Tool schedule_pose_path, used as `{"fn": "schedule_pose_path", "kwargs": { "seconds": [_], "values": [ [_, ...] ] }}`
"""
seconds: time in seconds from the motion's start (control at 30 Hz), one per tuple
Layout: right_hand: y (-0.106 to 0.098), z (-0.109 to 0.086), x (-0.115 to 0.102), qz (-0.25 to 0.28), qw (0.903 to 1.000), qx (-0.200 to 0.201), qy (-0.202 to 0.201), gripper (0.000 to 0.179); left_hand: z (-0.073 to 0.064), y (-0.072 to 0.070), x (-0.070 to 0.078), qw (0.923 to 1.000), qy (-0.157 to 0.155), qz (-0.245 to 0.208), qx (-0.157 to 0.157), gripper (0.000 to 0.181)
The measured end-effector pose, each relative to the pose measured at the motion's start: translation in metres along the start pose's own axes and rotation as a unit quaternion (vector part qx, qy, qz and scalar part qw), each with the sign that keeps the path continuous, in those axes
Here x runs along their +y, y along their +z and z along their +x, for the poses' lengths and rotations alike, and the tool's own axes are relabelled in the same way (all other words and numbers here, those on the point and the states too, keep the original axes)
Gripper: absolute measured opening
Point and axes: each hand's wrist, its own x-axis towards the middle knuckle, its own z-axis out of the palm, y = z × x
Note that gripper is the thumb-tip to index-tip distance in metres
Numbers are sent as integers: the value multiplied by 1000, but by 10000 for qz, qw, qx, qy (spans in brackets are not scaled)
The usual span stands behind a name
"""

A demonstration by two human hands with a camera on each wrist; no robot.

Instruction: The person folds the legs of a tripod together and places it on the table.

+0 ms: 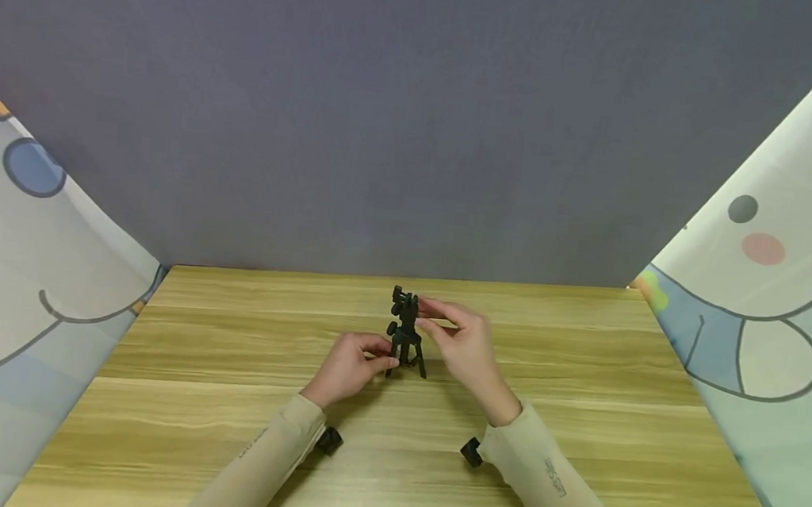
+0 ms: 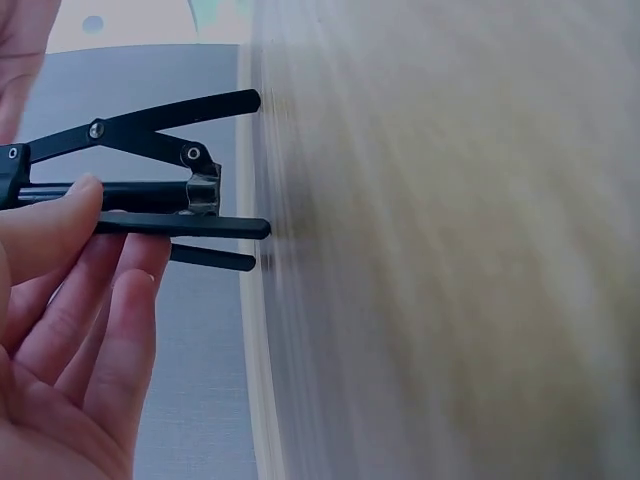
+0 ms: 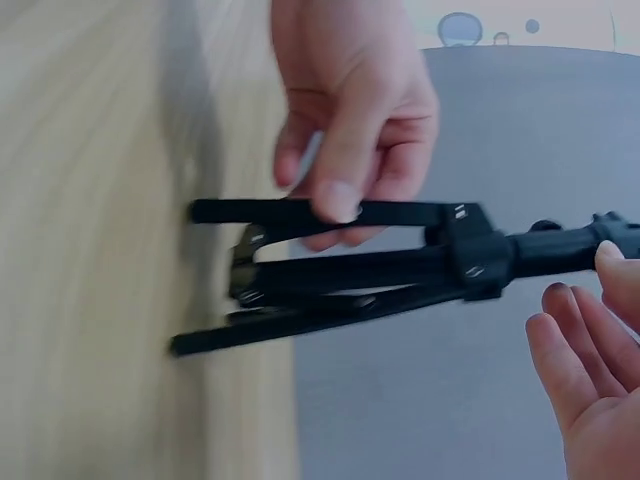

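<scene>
A small black tripod [image 1: 406, 335] stands upright near the middle of the table, its legs partly spread. My left hand [image 1: 350, 364] pinches one tripod leg [image 3: 280, 212] between thumb and fingers. Riveted braces [image 2: 150, 143] join the legs to the centre column in the left wrist view. Higher up, my right hand [image 1: 468, 347] holds the tripod's upper part from the right, its thumb against the column [image 3: 555, 250]. Knobs [image 1: 393, 329] stick out on the left side of the tripod, below its head [image 1: 398, 293].
The wood-grain table [image 1: 219, 446] runs back to a grey wall panel [image 1: 416, 127]. Printed cartoon cloths [image 1: 55, 258] hang on both sides. Black wrist devices [image 1: 329, 441] sit by both sleeves.
</scene>
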Motion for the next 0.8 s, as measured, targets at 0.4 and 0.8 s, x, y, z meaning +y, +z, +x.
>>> {"fn": "schedule_pose_path", "kwargs": {
  "seconds": [0.4,0.8],
  "values": [
    [-7,-29,30,-1347,9861,-714,666,22,0,2,1,9995,-226,201,-7,5],
    [-4,-38,52,-1491,9666,-1803,1042,21,-3,1,6,9986,-250,457,-62,8]
  ]
}}
